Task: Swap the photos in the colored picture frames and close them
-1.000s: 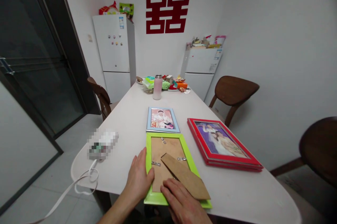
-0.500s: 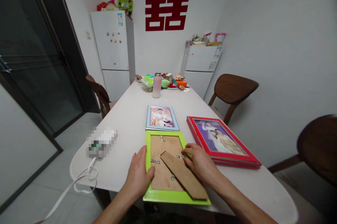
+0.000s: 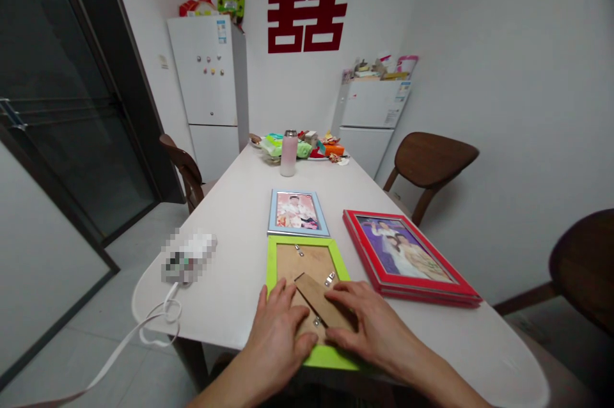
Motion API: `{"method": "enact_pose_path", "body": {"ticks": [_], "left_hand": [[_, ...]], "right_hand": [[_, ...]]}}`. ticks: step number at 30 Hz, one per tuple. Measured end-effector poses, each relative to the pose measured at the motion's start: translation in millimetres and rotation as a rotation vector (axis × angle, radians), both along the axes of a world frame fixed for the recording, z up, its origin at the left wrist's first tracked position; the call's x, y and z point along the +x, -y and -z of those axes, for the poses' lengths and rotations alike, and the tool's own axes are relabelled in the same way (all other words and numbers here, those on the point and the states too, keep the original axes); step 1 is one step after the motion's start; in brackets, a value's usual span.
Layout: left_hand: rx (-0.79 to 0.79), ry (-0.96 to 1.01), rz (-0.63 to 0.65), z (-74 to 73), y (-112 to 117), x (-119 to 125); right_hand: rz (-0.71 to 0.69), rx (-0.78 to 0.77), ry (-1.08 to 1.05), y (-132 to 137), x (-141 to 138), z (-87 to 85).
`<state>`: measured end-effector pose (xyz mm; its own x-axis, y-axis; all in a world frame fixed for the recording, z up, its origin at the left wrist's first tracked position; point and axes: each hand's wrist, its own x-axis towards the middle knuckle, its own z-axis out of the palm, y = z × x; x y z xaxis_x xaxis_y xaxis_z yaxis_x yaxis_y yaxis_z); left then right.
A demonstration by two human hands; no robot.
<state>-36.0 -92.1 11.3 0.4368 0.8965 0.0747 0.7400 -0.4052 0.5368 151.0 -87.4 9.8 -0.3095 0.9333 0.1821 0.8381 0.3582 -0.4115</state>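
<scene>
A lime-green picture frame (image 3: 272, 267) lies face down at the near edge of the table, its brown backing board (image 3: 311, 258) up. Small metal turn clips sit along the board; the right clip (image 3: 330, 278) stands at a slant. A brown stand leg (image 3: 311, 290) slants across the board. My left hand (image 3: 283, 331) lies over the frame's left side, fingers extended on the board, covering the left clip. My right hand (image 3: 367, 321) rests over the lower part of the stand leg, thumb and fingers spread about it. Both hands are open.
A light-blue framed photo (image 3: 272, 213) lies just beyond the green frame. Red picture frames (image 3: 369, 261) are stacked to the right. A blurred white device with a cord (image 3: 165, 312) lies left. Farther back stand a pink bottle (image 3: 288, 155) and several packets (image 3: 273, 147).
My left hand has slid from the frame's left edge inward onto the board. My right hand has moved down from the right clip to the stand leg. That clip has turned.
</scene>
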Motion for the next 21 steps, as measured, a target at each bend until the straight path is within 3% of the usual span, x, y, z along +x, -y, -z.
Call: {"method": "enact_pose_path", "body": {"ticks": [9,15,21], "left_hand": [[-0.011,-0.016,0.128,5.0,4.6,15.0],[0.008,0.097,-0.003,8.2,-1.9,2.4],[0.03,0.171,-0.217,31.9,-22.7,-14.8]], "right_hand": [[-0.002,-0.043,-0.103,2.4,-5.3,10.1],[-0.051,-0.023,-0.051,2.7,-1.2,5.7],[-0.139,0.039,-0.02,-15.1,-27.6,-3.7]]}}
